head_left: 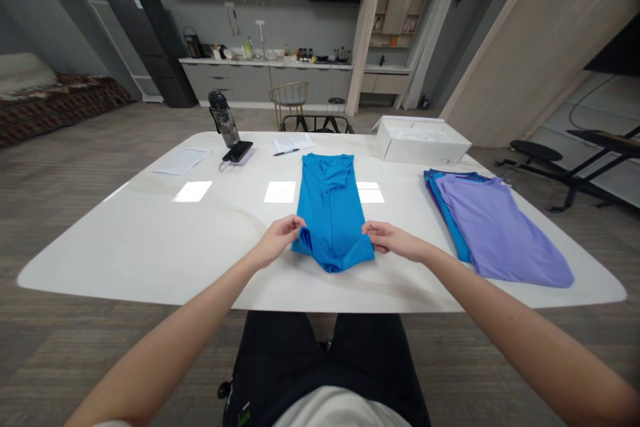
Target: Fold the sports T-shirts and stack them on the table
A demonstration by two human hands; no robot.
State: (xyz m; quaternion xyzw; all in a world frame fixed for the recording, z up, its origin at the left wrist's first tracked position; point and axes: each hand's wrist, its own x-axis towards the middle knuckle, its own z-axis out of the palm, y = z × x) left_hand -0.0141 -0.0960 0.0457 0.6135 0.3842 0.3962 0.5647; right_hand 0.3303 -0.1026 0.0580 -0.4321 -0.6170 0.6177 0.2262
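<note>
A bright blue shirt point(330, 213), folded into a long narrow strip, lies on the white table point(225, 247) in front of me. Its near end curls upward between my hands. My left hand point(281, 235) pinches the near left corner of the cloth. At the near right edge, my right hand point(393, 239) holds the fabric between thumb and fingers. To the right rests a stack of folded clothes, with a lavender garment point(500, 227) on top and a blue one point(457, 233) showing beneath it.
A white box point(420, 140) stands at the table's back right. At the back left are a water bottle point(225, 121), a phone point(239, 151) and sheets of paper point(183, 161). A pen point(287, 152) lies by another paper point(297, 141). Chairs stand beyond the far edge.
</note>
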